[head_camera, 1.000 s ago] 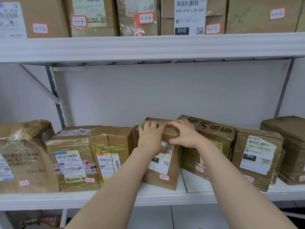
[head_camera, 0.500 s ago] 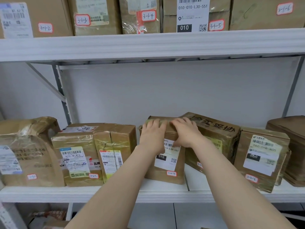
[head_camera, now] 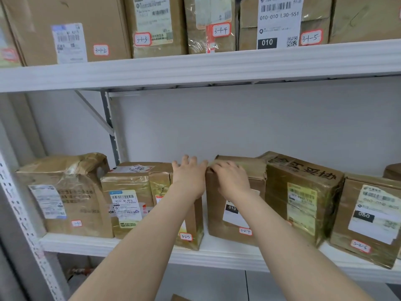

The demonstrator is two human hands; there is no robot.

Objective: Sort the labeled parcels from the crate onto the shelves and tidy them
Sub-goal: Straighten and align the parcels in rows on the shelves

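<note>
Gripping the top of the 3-2-4 parcel (head_camera: 215,216) with the right hand (head_camera: 232,180), spread left hand (head_camera: 188,178) alongside, probably to straighten it.

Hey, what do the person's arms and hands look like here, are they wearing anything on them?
Nothing is worn that the view shows. The left hand and the right hand have no gloves, and both arms are bare down to the frame's edge, with no sleeve in sight. No watch, bracelet or ring shows on the sides facing the camera. The fingernails are too blurred to describe.
</note>
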